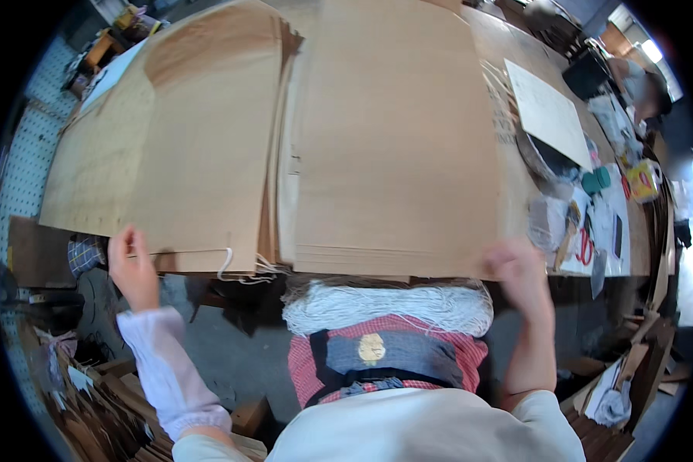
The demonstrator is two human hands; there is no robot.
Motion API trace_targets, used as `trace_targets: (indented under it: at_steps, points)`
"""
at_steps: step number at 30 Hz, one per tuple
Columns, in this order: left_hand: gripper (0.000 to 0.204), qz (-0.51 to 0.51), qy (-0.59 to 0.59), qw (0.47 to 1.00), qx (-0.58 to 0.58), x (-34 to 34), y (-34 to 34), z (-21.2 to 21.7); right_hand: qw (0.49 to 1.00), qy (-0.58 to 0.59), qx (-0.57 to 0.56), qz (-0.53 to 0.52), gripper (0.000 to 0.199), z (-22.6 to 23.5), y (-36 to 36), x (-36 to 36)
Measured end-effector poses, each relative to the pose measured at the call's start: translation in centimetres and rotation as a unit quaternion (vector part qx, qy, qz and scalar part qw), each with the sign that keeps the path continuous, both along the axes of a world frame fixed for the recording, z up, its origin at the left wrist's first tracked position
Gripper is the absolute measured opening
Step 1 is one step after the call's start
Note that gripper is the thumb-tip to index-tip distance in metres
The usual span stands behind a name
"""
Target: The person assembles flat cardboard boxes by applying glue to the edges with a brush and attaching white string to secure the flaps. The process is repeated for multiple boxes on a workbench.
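Two stacks of large brown paper bags lie side by side on the table: a left stack [208, 154] and a right stack [396, 138]. At the left stack's near edge is my left hand [133, 266], its fingers drawn together. A thin line runs from near it toward a white cord [225, 263] looped at the stack's edge; whether the fingers hold it I cannot make out. My right hand [516, 266], smeared by motion, is at the right stack's near right corner with fingers curled. A bundle of white cords [389, 306] lies across my lap.
On the table's right are a white board [547, 112] over a round container, a green lid [595, 180], red-handled scissors [584, 246] and a yellow packet [644, 182]. Cardboard pieces [92, 408] stand low at the left. Another person [639, 88] is at the far right.
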State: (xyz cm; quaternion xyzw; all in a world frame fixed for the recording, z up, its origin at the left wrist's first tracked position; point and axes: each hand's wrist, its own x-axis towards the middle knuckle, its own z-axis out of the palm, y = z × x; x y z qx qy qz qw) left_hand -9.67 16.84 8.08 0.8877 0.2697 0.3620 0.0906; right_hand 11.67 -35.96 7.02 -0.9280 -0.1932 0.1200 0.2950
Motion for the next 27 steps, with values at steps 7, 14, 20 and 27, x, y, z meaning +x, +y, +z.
trace_targets:
  at_steps: [7,14,20,27]
  points:
    - [0.062,-0.226,0.158,0.939,-0.205,9.6,-19.5,-5.4,0.948,-0.219,-0.217,-0.085,0.047,-0.7,-13.6,4.0]
    - [0.059,-0.189,0.147,0.938,-0.252,10.6,-16.5,-11.4,0.909,-0.216,0.217,-0.284,0.013,3.1,-14.1,9.9]
    - [0.045,-0.219,0.122,0.966,-0.061,8.7,-21.4,-8.7,0.897,-0.191,0.201,-0.344,0.026,-0.4,-13.9,21.0]
    - [0.012,-0.394,0.339,0.848,-0.101,3.6,-25.9,-11.3,0.888,-0.182,0.226,-0.357,0.033,1.7,-12.0,20.4]
